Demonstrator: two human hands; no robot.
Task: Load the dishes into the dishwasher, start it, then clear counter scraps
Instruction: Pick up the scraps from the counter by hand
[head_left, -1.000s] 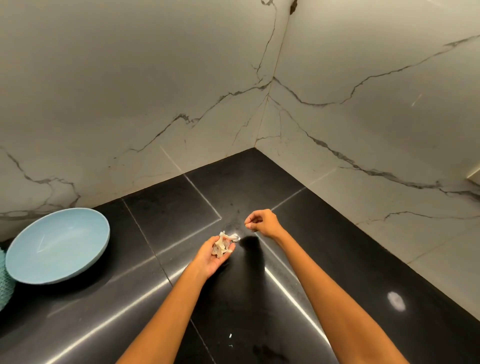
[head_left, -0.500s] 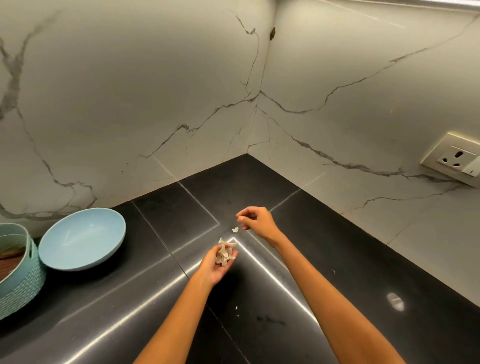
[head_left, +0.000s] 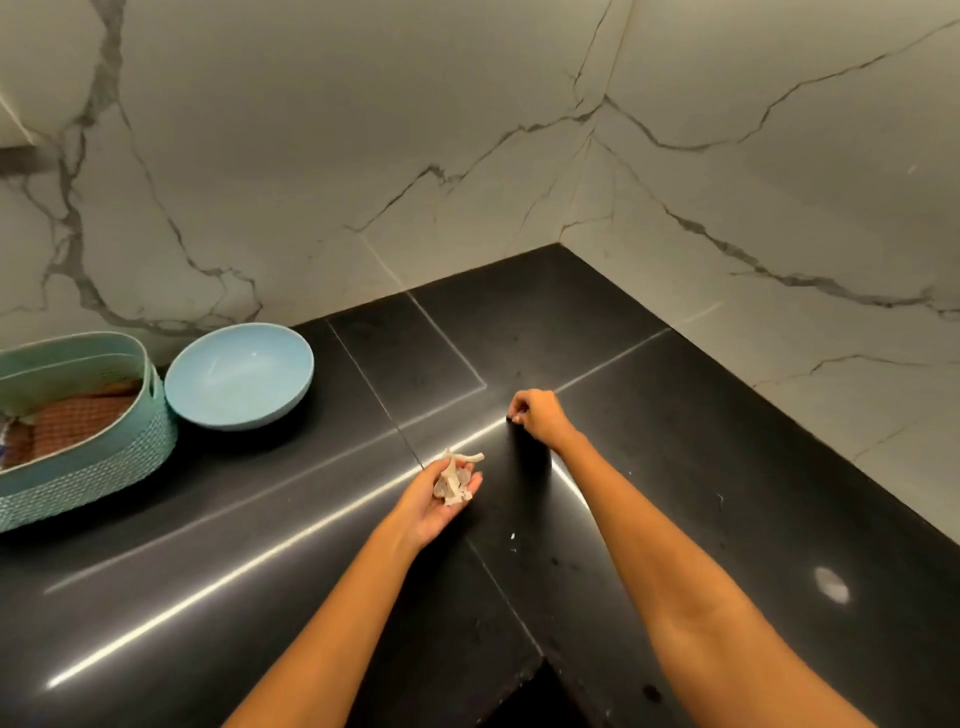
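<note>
Moved: your right hand (head_left: 537, 420) has dropped onto the counter (head_left: 727, 467), fingertips pinched over the loose scrap seen a moment ago; whether it is gripped, you cannot tell.
Scraps: your left hand (head_left: 441, 496) cups the pile of scraps (head_left: 454, 478), fingers loosely curled.
Technique: keep that palm level and just beside the pinch.
Leftovers: white specks (head_left: 511, 538) lie nearer you.
Room: walls close the far corner; bowl (head_left: 239, 376) and basket (head_left: 78, 421) sit well left.

black counter (head_left: 675, 467) | blue bowl (head_left: 239, 382) | teal basket (head_left: 88, 457)
</note>
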